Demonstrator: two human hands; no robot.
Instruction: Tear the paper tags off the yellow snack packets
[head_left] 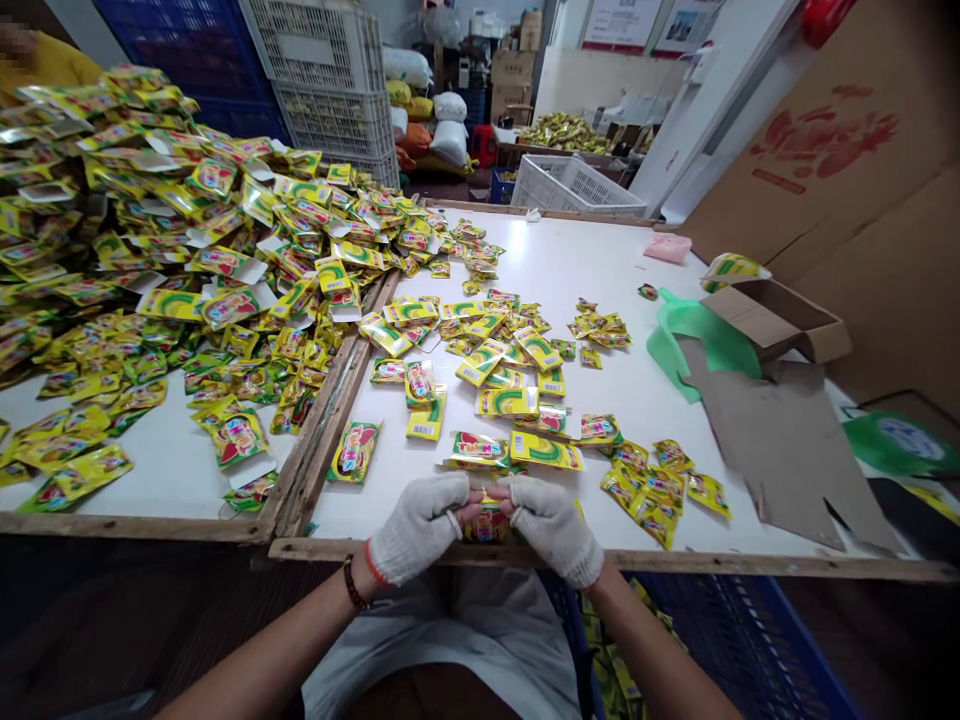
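Two-handed grip: left hand (420, 520) and right hand (555, 525), in pale gloves with bare fingertips, meet and pinch the upper edge of one printed pack (486, 527).
Pack position: between the hands, at the near edge of the counter (352, 515).
Pack progress: in hand, not set down; whether its top is closed cannot be told, since fingers cover it.
Nearest pieces: a green-faced pack (477, 450) and a yellow pack (546, 451) lie just beyond the fingers.
Scattered packs: a loose, partly overlapping group spreads farther out, unsorted by the look of it.
Small sachets: one cluster (651, 495) lies to the right, another (600, 325) farther back.
Left heap (161, 210): a large share remains there, several packs showing open pale flaps.
Blue crate (750, 630): below the counter, with yellow packets (611, 665) inside; whether these are finished cannot be told.
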